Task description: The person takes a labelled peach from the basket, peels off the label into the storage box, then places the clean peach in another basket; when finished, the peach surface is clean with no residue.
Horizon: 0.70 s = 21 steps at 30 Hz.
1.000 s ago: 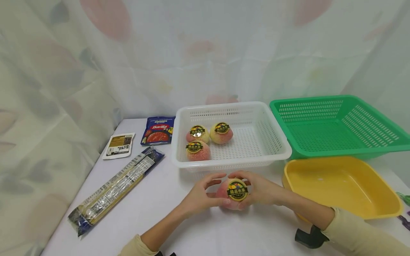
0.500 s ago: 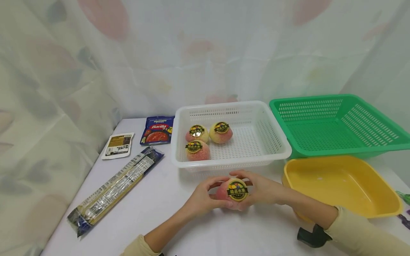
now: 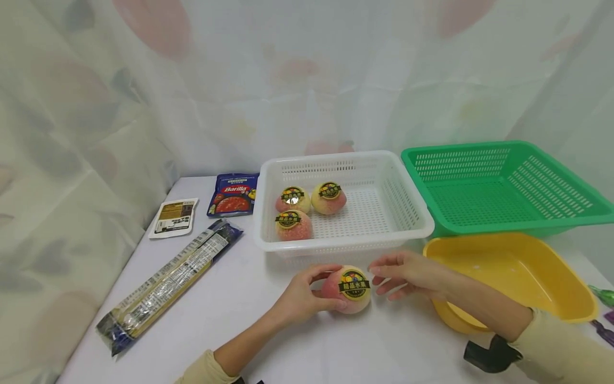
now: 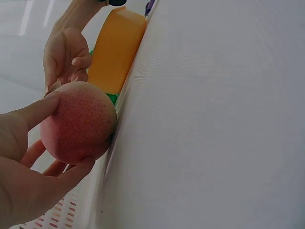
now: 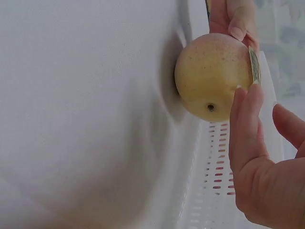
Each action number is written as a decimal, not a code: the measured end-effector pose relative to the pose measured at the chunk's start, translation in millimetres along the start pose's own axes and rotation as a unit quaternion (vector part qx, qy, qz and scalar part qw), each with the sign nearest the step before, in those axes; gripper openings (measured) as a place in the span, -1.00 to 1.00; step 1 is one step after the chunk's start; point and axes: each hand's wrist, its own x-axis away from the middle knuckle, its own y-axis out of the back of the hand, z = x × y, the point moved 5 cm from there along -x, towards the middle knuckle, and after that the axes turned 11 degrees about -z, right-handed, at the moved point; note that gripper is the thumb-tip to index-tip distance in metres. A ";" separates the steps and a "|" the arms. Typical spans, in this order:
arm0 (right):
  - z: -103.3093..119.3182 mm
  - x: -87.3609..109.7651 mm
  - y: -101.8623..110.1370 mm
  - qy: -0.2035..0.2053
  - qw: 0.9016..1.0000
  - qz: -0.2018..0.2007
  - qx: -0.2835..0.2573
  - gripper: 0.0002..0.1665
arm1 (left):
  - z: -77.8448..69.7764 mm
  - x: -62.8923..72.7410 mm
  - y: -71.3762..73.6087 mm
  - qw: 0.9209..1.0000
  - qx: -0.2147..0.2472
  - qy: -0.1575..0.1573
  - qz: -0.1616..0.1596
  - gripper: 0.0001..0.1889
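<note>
A pink and yellow peach (image 3: 342, 301) with a round black and gold label sits in front of the white basket. My left hand (image 3: 307, 296) grips it from the left, thumb on the near side and fingers curled round the back. In the left wrist view the peach (image 4: 78, 124) shows its red side between thumb and fingers. To its right my right hand (image 3: 408, 274) is apart from it, fingers relaxed and holding nothing. The right wrist view shows the yellow end of the peach (image 5: 214, 76) beyond the loose fingers of the right hand (image 5: 267, 162).
The white basket (image 3: 345, 242) holds three labelled peaches at its left. A green basket (image 3: 508, 226) and a yellow basin (image 3: 518, 272) stand at the right. On the left lie a Barilla sauce pouch (image 3: 233, 194), a white and brown packet (image 3: 174, 217) and a long pasta pack (image 3: 170, 285).
My right hand has let go of the peach and drawn back to the right. The left hand keeps its grip, and the peach has stayed almost in place.
</note>
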 end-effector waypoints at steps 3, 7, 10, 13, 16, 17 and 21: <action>0.9 1.0 -3.6 -0.011 1.000 0.005 0.000 -0.50 | 0.3 0.1 0.2 1.000 0.005 0.006 0.001 -0.36; 3.7 -0.3 -8.0 -0.013 1.000 -0.003 0.017 -0.54 | 0.6 0.1 0.0 1.000 0.014 0.010 0.002 -0.35; 6.0 -3.1 -11.1 -0.004 0.999 -0.009 0.041 -0.55 | 1.1 0.0 0.0 1.000 0.016 0.006 0.001 -0.35; 8.2 -5.8 -14.2 0.006 0.997 -0.017 0.069 -0.57 | 1.7 -0.5 0.0 1.000 0.016 0.002 0.001 -0.35; 10.7 -7.5 -16.8 0.014 0.995 -0.030 0.092 -0.60 | 2.3 -0.8 -0.1 1.000 0.016 0.000 0.002 -0.35; 11.6 -7.7 -17.6 0.016 0.994 -0.033 0.098 -0.62 | 2.4 -0.9 -0.1 1.000 0.016 0.000 0.002 -0.35; 15.5 -7.8 -19.5 0.022 0.993 -0.044 0.111 -0.68 | 2.4 -0.9 -0.6 1.000 0.019 0.001 0.002 -0.35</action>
